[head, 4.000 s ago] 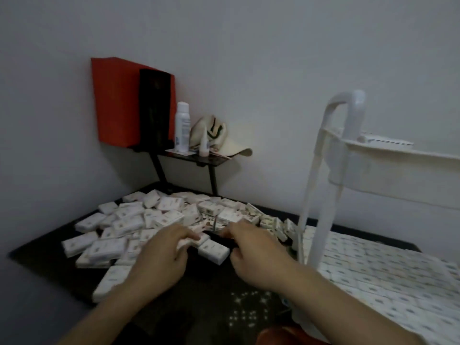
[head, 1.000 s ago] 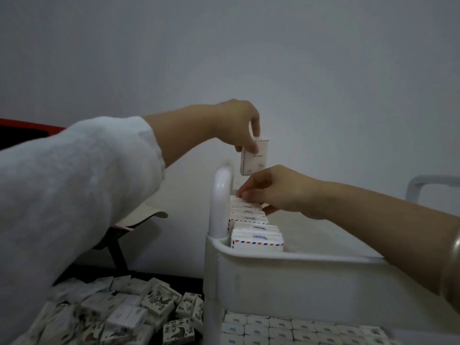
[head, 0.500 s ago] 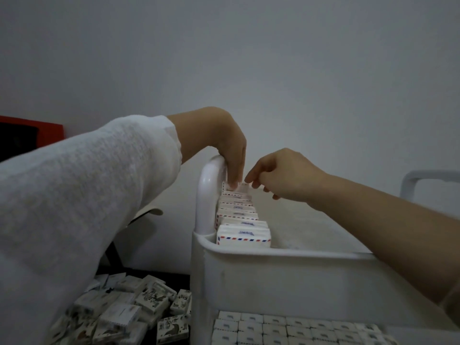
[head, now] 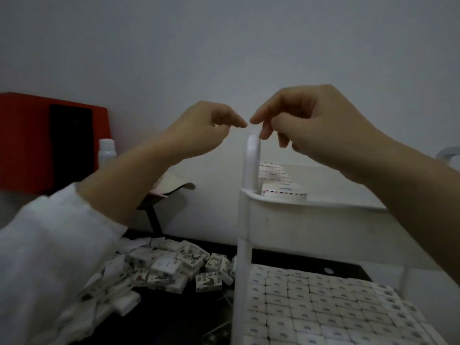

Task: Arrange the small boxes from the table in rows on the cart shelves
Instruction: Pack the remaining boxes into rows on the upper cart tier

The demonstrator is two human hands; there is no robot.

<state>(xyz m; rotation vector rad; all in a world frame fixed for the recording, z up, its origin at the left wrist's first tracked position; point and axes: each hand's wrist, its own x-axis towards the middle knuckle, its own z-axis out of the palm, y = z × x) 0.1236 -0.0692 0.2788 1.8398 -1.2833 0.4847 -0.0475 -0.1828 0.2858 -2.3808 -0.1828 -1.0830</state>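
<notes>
My left hand and my right hand hover in the air above the white cart's top-left post, fingertips almost meeting, loosely curled and holding nothing. A row of small white boxes with striped edges stands along the left side of the cart's top shelf. The lower shelf is tiled with rows of small boxes. A loose pile of small boxes lies on the dark table to the left of the cart.
A red and black holder hangs on the wall at left, above a small black shelf carrying a white bottle and a cap. A second cart handle shows at the right edge.
Both hands have lifted away from the top-shelf row and moved back toward me, empty. The box my left hand pinched a second ago now stands in that row. The view has tilted down.
</notes>
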